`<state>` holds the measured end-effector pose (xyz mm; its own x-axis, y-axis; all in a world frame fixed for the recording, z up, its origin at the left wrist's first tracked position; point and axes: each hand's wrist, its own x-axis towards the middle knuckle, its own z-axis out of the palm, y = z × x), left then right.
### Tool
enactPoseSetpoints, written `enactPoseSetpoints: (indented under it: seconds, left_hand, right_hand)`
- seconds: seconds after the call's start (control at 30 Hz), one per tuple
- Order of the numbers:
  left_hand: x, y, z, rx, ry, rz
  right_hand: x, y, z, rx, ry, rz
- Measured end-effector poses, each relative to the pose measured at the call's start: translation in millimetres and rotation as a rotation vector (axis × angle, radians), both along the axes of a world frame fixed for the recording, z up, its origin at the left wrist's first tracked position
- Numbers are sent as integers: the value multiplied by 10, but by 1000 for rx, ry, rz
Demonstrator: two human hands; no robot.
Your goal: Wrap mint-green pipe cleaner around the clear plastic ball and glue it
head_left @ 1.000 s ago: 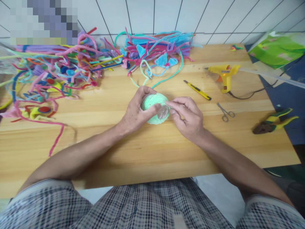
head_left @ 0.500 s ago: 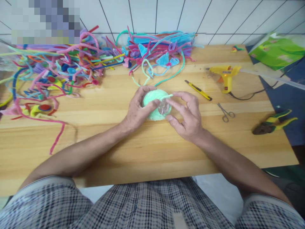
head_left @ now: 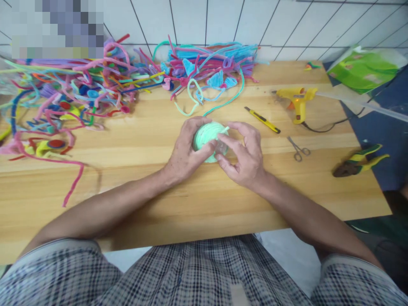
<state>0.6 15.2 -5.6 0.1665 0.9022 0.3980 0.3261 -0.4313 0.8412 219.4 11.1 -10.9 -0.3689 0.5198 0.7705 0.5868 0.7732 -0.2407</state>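
A round ball [head_left: 208, 134] wound with mint-green pipe cleaner is held above the middle of the table. On its right side a clear, shiny patch shows uncovered. My left hand [head_left: 188, 148] wraps round the ball from the left, its thumb across the front. My right hand [head_left: 247, 153] grips the ball's right side, with thumb and fingers bent against the clear patch. A short pipe cleaner end sticks out by the right fingertips. From behind the ball a green pipe cleaner [head_left: 228, 102] trails back to a bundle.
Bundled pipe cleaners [head_left: 213, 55] and a tangled colourful heap [head_left: 86, 93] lie along the back and left. On the right are a yellow utility knife [head_left: 263, 120], a glue gun [head_left: 298, 102] with its cord, small scissors [head_left: 298, 148], pliers [head_left: 358, 161] and a green packet [head_left: 363, 70].
The right fingers have moved inward onto the ball's clear patch, covering more of it. The ball has turned slightly. My view has shifted a little, so the table items sit slightly further left.
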Motion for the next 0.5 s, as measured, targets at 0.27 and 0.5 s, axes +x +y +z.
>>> enactPoseSetpoints:
  seconds: [0.27,0.5]
  left_hand:
    - [-59,65,-77,-38,-75,17]
    - [-112,194,-250,-2,-122,23]
  right_hand:
    - [62,-11,63,-34,-3,4]
    - [878,835,-383,-230,585,-385]
